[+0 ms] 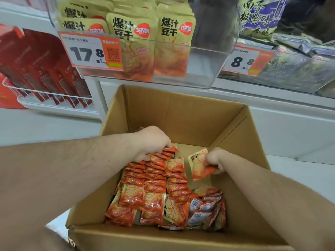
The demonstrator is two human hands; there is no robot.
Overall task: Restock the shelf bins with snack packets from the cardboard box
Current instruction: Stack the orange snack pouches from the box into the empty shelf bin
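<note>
An open cardboard box [181, 113] sits below the shelf and holds several rows of orange and yellow snack packets [155, 187]. Both my hands are down inside it. My left hand [152, 142] grips the far end of a row of packets at the box's back left. My right hand [213, 160] pinches a single yellow and orange packet [197, 167] lifted off the bare cardboard floor on the right. Above the box hangs a clear shelf bin [199, 69] with the same yellow packets [172, 42] standing in its left and middle; its right part is bare.
A price tag reading 17.8 [90, 51] is fixed to the bin's front. To the right is another clear bin of grey-green packets [299, 69] with an 8.8 tag. Red packets [45, 69] stand in a white wire rack at the left. A white shelf ledge [272, 98] runs behind the box.
</note>
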